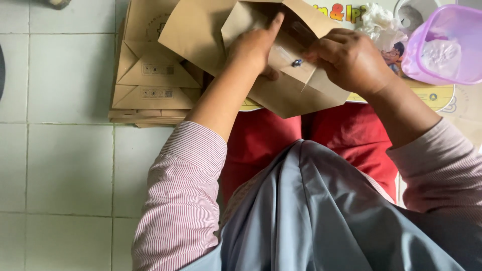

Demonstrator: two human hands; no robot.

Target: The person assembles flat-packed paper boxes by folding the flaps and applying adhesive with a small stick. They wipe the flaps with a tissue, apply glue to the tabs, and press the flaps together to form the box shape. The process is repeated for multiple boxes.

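Two bare hands fold a brown paper bag over a person's lap.

The paper bag (pixel 281 75) lies partly folded across red-clothed knees. The left hand (pixel 253 47) presses flat on the bag, index finger stretched up along a flap. The right hand (pixel 349 60) sits just beside it on the bag's right side, fingers curled and pinching a fold. Left of the bag, a stack of folded bags (pixel 150 75) rests on the white tiled floor (pixel 65 165). Right of the bag stands a purple plastic tub (pixel 444 45).
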